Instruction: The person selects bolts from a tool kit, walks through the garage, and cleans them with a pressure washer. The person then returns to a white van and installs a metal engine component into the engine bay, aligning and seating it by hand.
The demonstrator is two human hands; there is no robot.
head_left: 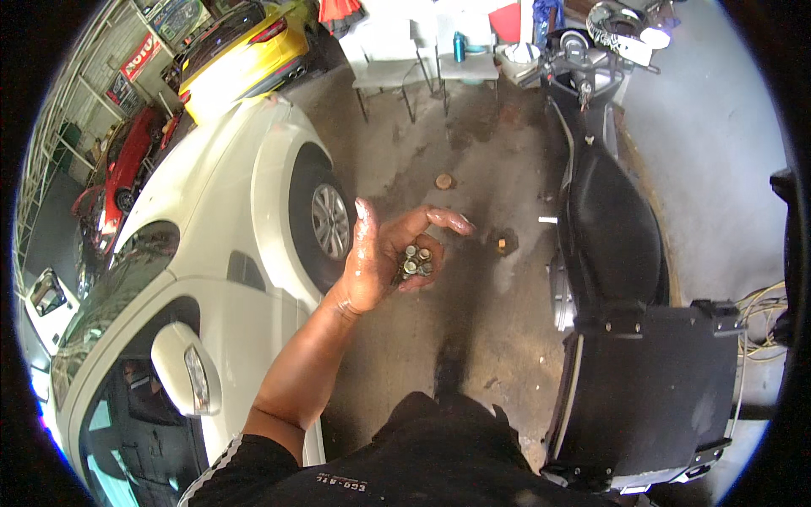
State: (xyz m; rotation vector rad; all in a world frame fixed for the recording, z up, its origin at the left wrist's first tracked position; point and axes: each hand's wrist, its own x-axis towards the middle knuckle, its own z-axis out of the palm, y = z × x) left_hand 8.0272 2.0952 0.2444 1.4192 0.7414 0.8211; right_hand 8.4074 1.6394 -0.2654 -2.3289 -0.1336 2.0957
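My left hand (373,264) is held out palm up over the floor, between a white car and a black scooter. Its thumb and index finger stretch outward, while the other fingers curl around several small metal bolts (412,262) resting in the palm. They have round silvery heads; most of their shanks are hidden by the fingers. The skin of the hand looks wet or greasy. My right hand is out of the picture.
The white car (211,220) stands on my left and the scooter (612,220) with its black rear box (646,397) on my right. A round brown disc (444,181) and a small yellow piece (502,243) lie on the wet floor (405,372). Chairs (390,76) stand ahead.
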